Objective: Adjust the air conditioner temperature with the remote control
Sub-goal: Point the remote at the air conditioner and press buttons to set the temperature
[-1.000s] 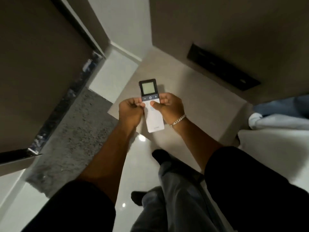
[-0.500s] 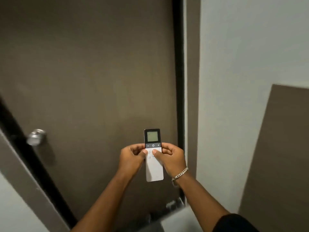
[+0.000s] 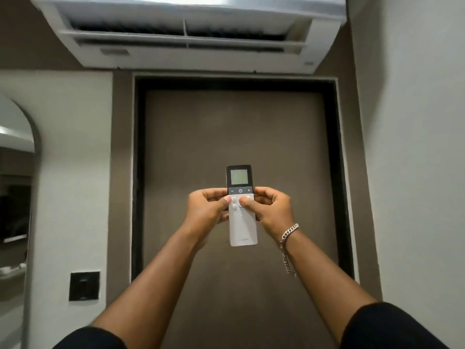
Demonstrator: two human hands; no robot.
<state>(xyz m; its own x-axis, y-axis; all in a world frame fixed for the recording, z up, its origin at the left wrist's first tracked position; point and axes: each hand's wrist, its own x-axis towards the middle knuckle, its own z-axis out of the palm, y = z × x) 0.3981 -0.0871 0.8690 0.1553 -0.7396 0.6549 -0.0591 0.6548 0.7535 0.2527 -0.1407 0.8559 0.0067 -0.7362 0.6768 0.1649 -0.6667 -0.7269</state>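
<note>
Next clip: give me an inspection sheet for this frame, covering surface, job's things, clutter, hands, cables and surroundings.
Surface: nothing seen; the work is done in the air.
Job's things: remote control upright, screen lit, reading illegible; air conditioner overhead, louvre open.
Clutter: nothing seen.
Hands: left hand and right hand both grip the remote, thumbs on the white buttons below the minus, power and plus row.
Cables: nothing seen.
Surroundings: brown door ahead, black wall switch at lower left, bracelet on right wrist.

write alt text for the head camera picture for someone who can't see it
Both hands, left hand and right hand, hold a white remote control upright, thumbs on its buttons below a small screen. Above hangs a white air conditioner over a brown door; a chain bracelet circles the right wrist.
</note>
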